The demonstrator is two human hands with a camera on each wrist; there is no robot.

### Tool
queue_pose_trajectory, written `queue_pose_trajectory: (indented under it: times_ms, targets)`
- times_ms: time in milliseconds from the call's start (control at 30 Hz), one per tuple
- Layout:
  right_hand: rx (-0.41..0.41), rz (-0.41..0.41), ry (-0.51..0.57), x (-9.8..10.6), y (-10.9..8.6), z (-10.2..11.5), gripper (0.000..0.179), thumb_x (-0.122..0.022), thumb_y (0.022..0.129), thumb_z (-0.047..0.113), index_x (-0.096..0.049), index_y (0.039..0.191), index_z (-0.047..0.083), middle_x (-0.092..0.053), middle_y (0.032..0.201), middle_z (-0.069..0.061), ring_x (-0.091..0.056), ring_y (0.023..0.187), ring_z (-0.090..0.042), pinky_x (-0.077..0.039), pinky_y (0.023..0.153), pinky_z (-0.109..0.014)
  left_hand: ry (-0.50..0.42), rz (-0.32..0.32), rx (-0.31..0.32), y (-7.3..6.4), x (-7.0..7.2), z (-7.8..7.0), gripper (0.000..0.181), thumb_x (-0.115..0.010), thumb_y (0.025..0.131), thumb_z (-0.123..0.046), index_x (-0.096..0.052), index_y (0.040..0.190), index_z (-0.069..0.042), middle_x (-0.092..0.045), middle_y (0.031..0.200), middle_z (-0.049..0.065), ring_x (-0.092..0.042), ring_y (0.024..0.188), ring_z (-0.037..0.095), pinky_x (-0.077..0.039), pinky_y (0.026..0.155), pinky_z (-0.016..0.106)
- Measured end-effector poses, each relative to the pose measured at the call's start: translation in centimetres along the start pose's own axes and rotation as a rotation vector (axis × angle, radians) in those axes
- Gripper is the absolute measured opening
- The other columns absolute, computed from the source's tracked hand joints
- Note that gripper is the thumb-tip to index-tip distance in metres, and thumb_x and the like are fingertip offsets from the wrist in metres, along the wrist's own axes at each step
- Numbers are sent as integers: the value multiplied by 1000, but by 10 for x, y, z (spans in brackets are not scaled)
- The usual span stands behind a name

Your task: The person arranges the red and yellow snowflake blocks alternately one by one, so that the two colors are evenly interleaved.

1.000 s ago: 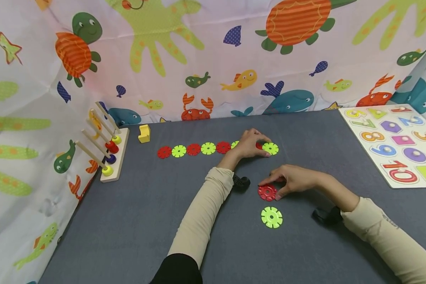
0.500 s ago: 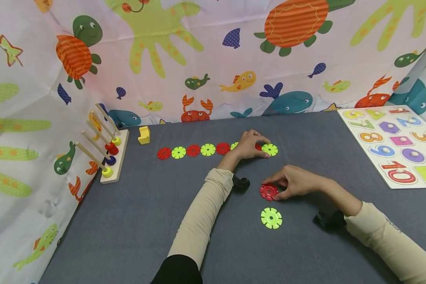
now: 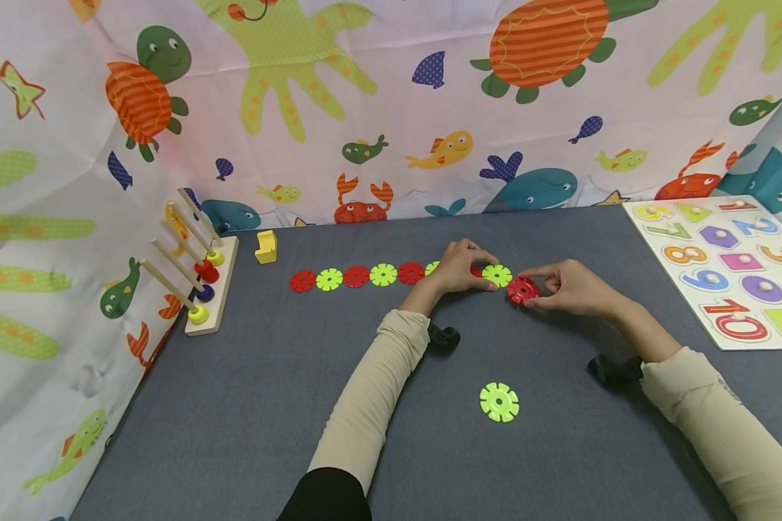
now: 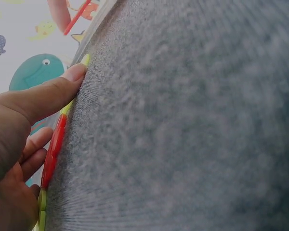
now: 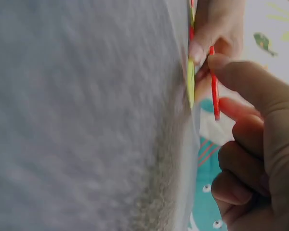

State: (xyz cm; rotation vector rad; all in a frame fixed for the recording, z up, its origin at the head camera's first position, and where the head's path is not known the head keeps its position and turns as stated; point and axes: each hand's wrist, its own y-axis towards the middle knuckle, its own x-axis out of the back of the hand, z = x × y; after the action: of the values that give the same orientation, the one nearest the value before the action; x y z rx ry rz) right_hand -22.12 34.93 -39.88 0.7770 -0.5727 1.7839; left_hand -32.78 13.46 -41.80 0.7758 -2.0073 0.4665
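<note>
A row of red and light green notched plastic discs (image 3: 356,276) lies across the back of the table, colours alternating. Over its right part is my left hand (image 3: 457,269), thumb and finger pinching the green disc (image 3: 497,275) at the row's end; the hand hides part of the discs beneath it. My right hand (image 3: 573,288) pinches a red disc (image 3: 523,290) by its edges, just right of that green one. In the right wrist view this red disc (image 5: 215,96) is raised off the cloth. Nearer the front lies a loose green disc (image 3: 499,402).
At the left stands a wooden peg stacker (image 3: 213,289) with coloured rings. Beside it sits a small yellow block (image 3: 266,247). A number-and-shape puzzle board (image 3: 710,289) lies at the right. A printed sea-animal curtain (image 3: 391,108) borders the grey table (image 3: 247,420).
My right hand has carried the red disc away from the loose green disc, back and to the right, up to the row's right end. The left hand stays in place.
</note>
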Motion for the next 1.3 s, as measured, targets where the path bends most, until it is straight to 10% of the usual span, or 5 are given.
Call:
queue_pose_trajectory:
  times_ms: [800,1300]
  targets:
    - [-143,-33,-69,10,25,-27,49,-72,79,33,-62,119,4,-28,49,8,-21,40,-3,-20,41,-21,77,63,-38,7,5,-15,54,-71,77,-42,-57,126,-25,-46,123,3,-37,112,17,-32,95,30]
    - [-19,39,0,6,-17,4,50,-72,79,30,-61,122,8,-25,49,9,-18,41,0,-21,39,-20,39,56,-43,26,-12,-34,50,-70,78,-42,-57,126,-29,-44,122,1,-35,110,16,-34,91,29]
